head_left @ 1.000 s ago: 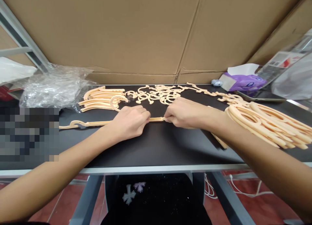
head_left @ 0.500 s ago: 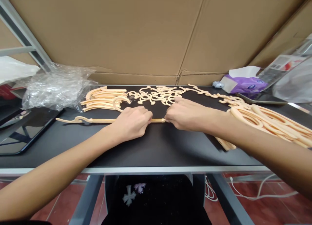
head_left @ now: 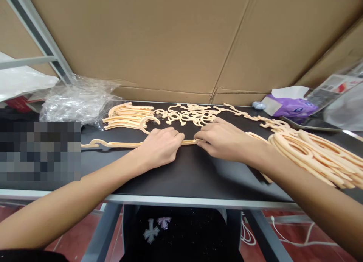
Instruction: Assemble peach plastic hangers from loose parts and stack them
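A thin, light-orange plastic hanger (head_left: 124, 144) lies crosswise in front of me, just above the dark tabletop (head_left: 181, 175). My left hand (head_left: 163, 148) is closed around its middle, and a curved hook (head_left: 144, 122) shows just behind that hand. At the hanger's right end, my right hand (head_left: 217, 139) pinches the tip between thumb and fingers. Behind my hands lies a loose heap of small curved hooks (head_left: 195, 114). To its left sits a stack of hanger pieces (head_left: 129, 111) in the same colour. What lies under my left palm is hidden.
Many hangers (head_left: 309, 152) are piled at the right, beside my right forearm. Crumpled clear plastic (head_left: 76, 103) lies at the back left. A purple tissue pack (head_left: 292, 105) stands at the back right. Cardboard (head_left: 170, 46) walls the back; a blurred patch covers the left.
The whole view has shifted slightly, so things appear further right and a little lower. Both hands keep hold of the hanger; the right fingers are slightly more spread at its end.
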A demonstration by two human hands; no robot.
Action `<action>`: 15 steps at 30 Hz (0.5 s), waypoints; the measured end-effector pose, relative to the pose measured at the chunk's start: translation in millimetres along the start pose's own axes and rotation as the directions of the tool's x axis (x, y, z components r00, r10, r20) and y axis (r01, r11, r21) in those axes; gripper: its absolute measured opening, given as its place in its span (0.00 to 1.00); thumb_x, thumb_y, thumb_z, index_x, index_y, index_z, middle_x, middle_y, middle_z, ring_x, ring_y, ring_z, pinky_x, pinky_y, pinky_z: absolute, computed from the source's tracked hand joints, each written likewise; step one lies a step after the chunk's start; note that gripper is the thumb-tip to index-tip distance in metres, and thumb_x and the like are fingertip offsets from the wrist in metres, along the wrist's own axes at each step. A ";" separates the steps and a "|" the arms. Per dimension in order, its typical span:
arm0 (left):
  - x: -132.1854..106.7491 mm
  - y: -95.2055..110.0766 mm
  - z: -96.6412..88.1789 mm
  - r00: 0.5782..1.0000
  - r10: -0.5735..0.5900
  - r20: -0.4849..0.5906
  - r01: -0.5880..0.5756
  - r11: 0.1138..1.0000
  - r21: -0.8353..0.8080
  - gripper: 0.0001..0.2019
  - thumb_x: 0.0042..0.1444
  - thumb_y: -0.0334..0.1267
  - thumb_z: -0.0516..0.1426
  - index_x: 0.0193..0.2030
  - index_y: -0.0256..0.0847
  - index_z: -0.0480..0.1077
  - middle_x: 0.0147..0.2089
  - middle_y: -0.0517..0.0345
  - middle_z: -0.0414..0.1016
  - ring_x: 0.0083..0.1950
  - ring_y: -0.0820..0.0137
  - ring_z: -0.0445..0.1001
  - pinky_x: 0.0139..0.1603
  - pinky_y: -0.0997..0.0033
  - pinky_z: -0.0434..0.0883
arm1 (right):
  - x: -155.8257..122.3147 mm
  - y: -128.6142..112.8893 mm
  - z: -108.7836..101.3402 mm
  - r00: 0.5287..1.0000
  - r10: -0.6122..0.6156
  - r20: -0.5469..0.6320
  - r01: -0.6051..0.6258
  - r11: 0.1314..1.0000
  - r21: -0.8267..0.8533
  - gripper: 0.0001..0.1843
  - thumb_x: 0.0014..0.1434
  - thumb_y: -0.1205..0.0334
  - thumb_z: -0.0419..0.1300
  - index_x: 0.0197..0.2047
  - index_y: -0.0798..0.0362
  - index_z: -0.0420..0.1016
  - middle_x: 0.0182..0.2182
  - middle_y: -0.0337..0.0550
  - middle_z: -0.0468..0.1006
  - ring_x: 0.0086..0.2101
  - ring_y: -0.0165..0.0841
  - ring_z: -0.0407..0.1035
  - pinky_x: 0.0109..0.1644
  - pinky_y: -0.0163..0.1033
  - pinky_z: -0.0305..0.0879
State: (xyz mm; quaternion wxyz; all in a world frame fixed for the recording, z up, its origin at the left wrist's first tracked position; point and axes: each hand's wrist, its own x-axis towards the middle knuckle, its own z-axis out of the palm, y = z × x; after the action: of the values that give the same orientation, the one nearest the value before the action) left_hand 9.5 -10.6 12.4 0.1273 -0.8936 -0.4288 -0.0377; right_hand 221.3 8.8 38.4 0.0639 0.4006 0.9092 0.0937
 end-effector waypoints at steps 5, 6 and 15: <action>0.4 -0.3 4.3 0.998 -0.034 -0.045 0.035 0.999 0.017 0.09 0.67 0.32 0.51 0.42 0.38 0.73 0.39 0.52 0.78 0.42 0.61 0.77 0.26 0.66 0.55 | 1.4 1.5 10.5 0.917 0.069 -0.392 -0.063 0.998 0.027 0.12 0.66 0.63 0.57 0.39 0.56 0.82 0.39 0.50 0.83 0.46 0.43 0.72 0.51 0.47 0.55; 0.6 -0.5 4.9 0.998 -0.039 -0.056 0.040 0.999 0.018 0.09 0.67 0.32 0.51 0.42 0.38 0.73 0.39 0.52 0.78 0.42 0.60 0.77 0.26 0.66 0.55 | 1.0 0.4 12.1 0.870 0.082 -0.487 -0.071 0.997 0.041 0.12 0.66 0.63 0.57 0.38 0.56 0.82 0.38 0.50 0.83 0.45 0.43 0.72 0.50 0.47 0.56; 1.9 -4.5 4.2 0.985 -0.109 -0.135 0.106 0.994 -0.027 0.10 0.69 0.34 0.51 0.43 0.37 0.74 0.43 0.49 0.79 0.47 0.58 0.78 0.33 0.66 0.67 | -9.6 -29.1 17.3 0.899 0.127 -0.419 -0.046 0.979 0.198 0.22 0.69 0.59 0.50 0.30 0.55 0.80 0.25 0.48 0.80 0.27 0.35 0.71 0.34 0.41 0.56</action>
State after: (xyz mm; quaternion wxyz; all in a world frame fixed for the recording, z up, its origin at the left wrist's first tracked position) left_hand 7.0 -5.3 9.5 0.1455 -0.8657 -0.4662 -0.1098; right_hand 210.3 -15.5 15.5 -0.1794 0.4143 0.8868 0.0985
